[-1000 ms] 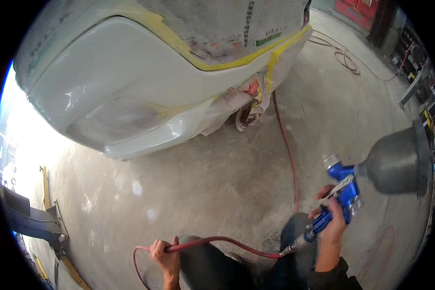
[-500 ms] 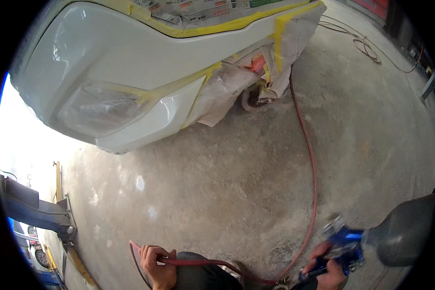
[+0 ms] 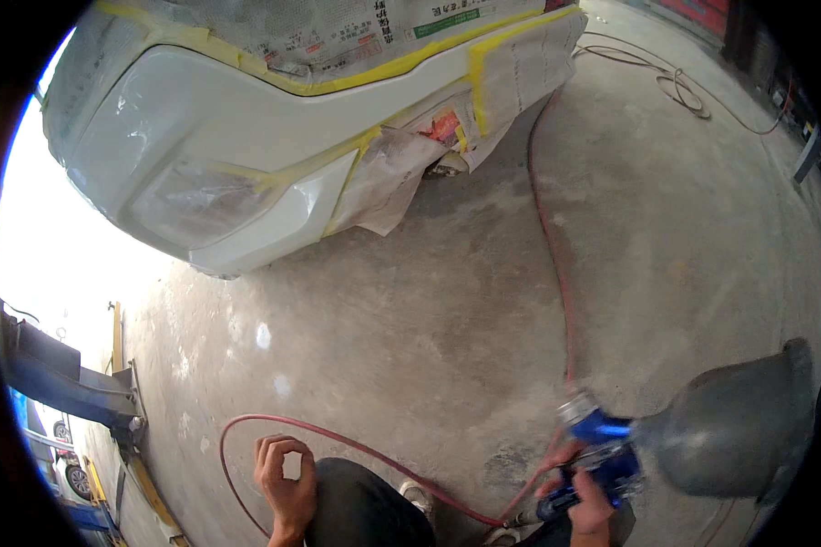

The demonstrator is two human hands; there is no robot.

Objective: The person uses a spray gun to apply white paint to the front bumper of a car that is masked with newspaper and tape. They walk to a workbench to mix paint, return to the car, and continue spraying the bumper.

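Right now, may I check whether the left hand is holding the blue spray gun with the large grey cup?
Not the left hand: the head view shows the right hand holding the blue spray gun with the large grey cup.

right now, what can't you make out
Head view:
Inside the cup: hidden by its wall.
Details of the spray gun: blurred, partly behind the right hand.
Top of the car: cut off by upper edge.
Lower run of the hose beside the left hand: cut off by bottom edge.
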